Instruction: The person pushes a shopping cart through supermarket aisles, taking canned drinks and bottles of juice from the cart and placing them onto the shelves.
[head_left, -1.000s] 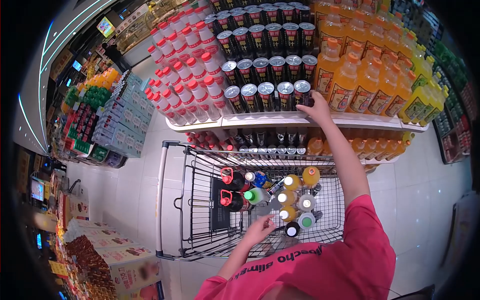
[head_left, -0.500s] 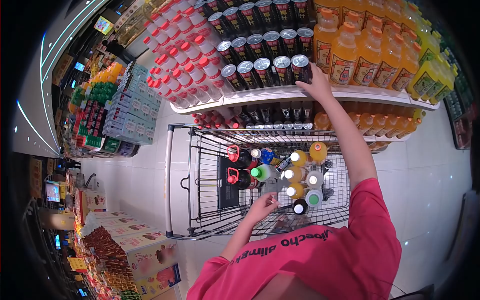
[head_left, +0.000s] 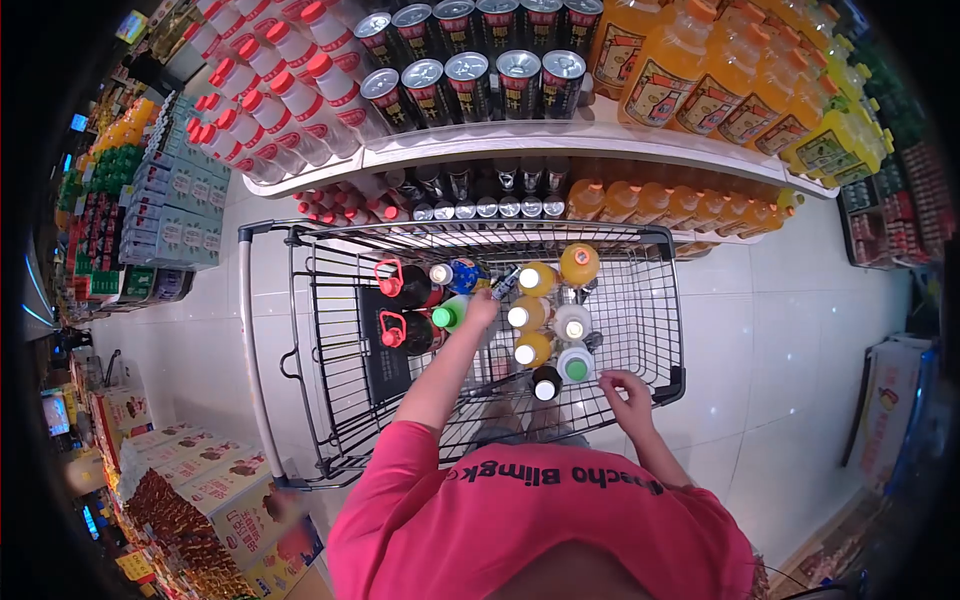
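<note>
My left hand reaches down into the shopping cart, its fingers closed around the lower end of a tilted dark-and-silver can. Beside it stand a green-capped bottle and two red-handled bottles of dark drink. To the right are several white-capped bottles of yellow drink. My right hand hovers over the cart's near side with fingers loosely bent and apart, holding nothing. Nearest to it is a clear bottle with a green cap, next to a dark white-capped bottle.
Across the cart, a white shelf bears red-capped bottles, black cans and orange drink bottles. Stacked cartons stand at the left. Snack boxes are at the lower left.
My right hand has drawn back from the black cans on the shelf to the cart's near side. My left hand has moved deeper into the cart, onto the tilted can. The view has shifted right.
</note>
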